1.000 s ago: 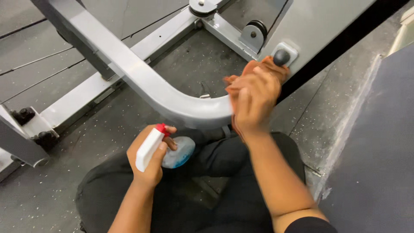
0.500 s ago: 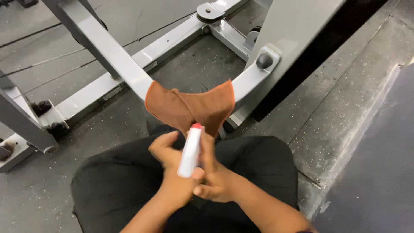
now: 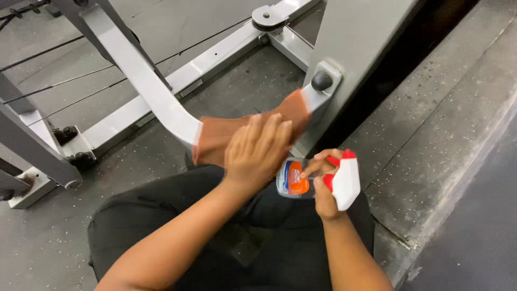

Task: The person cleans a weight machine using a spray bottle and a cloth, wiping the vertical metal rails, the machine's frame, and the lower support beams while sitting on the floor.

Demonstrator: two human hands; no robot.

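We see a dark speckled rubber floor [image 3: 447,108] spreading out to the right, and thin steel cables [image 3: 59,81] running low across the upper left. Up top sits a round pulley [image 3: 267,17], with bolted foot plates [image 3: 72,145] anchoring things at left.

Under the left hand [image 3: 257,152] lies a plain rust-brown cloth [image 3: 218,141], draped over a pale grey bar [image 3: 145,81]. The right hand [image 3: 322,186] grips a spray bottle [image 3: 323,178]: white head, red trigger and tip, clear body with a blue and orange label. Below both hands the trousers [image 3: 161,231] are black. The floor [image 3: 431,108] right of the right hand is dark grey with pale speckles.
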